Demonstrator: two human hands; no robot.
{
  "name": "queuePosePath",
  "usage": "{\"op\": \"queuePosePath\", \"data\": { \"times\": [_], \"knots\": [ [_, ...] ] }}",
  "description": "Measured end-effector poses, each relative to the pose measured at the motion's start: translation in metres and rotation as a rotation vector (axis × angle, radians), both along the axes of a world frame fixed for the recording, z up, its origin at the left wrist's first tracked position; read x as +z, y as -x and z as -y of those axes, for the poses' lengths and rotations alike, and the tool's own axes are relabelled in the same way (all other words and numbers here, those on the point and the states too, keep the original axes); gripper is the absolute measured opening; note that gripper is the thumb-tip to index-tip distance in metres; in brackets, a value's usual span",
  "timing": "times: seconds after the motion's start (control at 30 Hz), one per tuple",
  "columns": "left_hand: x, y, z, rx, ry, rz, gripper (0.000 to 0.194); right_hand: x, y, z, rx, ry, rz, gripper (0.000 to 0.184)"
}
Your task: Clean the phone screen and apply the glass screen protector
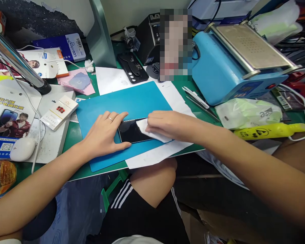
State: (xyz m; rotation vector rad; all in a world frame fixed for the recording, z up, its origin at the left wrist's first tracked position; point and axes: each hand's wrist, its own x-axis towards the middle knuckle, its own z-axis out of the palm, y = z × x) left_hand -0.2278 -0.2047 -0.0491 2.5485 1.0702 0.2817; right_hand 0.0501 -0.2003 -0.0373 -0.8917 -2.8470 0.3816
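Observation:
A dark phone screen [130, 130] lies flat on the blue mat [147, 93], glossy side up. Its left end sits between the thumb and forefinger of my left hand [105, 134], which grip it by the long edges; a ring shows on that hand. My right hand [161, 124] is closed on a white wipe [141, 125] and presses it on the right part of the screen. The wipe and my fingers hide that end. White paper [142, 159] sticks out from under the mat.
Behind the mat lies a black phone case [132, 67]. A blue machine with a metal plate [216, 74] stands at right, with tweezers [202, 106] and a yellow tube [266, 131] nearby. A cigarette pack [59, 112] and a lamp post [22, 64] are at left.

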Motion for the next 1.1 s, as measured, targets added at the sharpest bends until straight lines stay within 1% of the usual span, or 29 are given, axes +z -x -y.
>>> {"op": "queuePosePath", "data": {
  "times": [0.1, 0.2, 0.3, 0.4, 0.5, 0.57, 0.6, 0.67, 0.77, 0.83, 0.93, 0.97, 1.1],
  "knots": [
    [0.001, 0.0, 0.001, -0.01, -0.001, 0.004, 0.09, -0.002, -0.002, 0.003, 0.027, 0.016, -0.01, 0.03],
    [0.002, -0.001, 0.001, -0.002, 0.004, 0.0, 0.09, -0.006, 0.001, 0.008, 0.002, -0.01, -0.029, 0.032],
    [0.001, -0.001, 0.001, -0.003, -0.003, 0.001, 0.092, -0.009, 0.01, 0.018, 0.032, -0.135, -0.048, 0.033],
    [0.0, 0.0, 0.001, 0.007, -0.012, 0.003, 0.093, -0.008, 0.019, 0.034, 0.061, -0.238, -0.067, 0.028],
    [0.0, 0.0, 0.001, 0.016, -0.002, 0.004, 0.093, -0.003, 0.021, 0.048, 0.007, -0.248, -0.13, 0.02],
    [0.0, 0.0, 0.001, 0.012, -0.001, 0.008, 0.093, -0.003, 0.021, 0.058, -0.075, -0.282, -0.212, 0.013],
    [0.0, 0.0, 0.001, 0.01, -0.003, 0.01, 0.093, -0.004, 0.022, 0.064, -0.113, -0.302, -0.249, 0.012],
    [0.0, 0.0, 0.0, 0.01, -0.005, 0.017, 0.093, -0.009, 0.025, 0.075, -0.17, -0.324, -0.286, 0.023],
    [0.0, -0.001, 0.001, 0.009, 0.001, 0.03, 0.091, -0.018, 0.033, 0.087, -0.225, -0.32, -0.263, 0.041],
    [0.001, 0.0, 0.002, -0.002, 0.009, 0.053, 0.098, -0.022, 0.039, 0.089, -0.232, -0.318, -0.247, 0.045],
    [0.003, 0.0, 0.004, -0.013, 0.044, 0.096, 0.116, -0.022, 0.05, 0.082, -0.215, -0.316, -0.255, 0.04],
    [0.004, 0.001, 0.004, -0.009, 0.061, 0.105, 0.118, -0.021, 0.054, 0.078, -0.213, -0.316, -0.257, 0.038],
    [0.006, 0.002, 0.005, 0.014, 0.106, 0.121, 0.114, -0.02, 0.066, 0.067, -0.221, -0.309, -0.267, 0.042]
  ]
}}
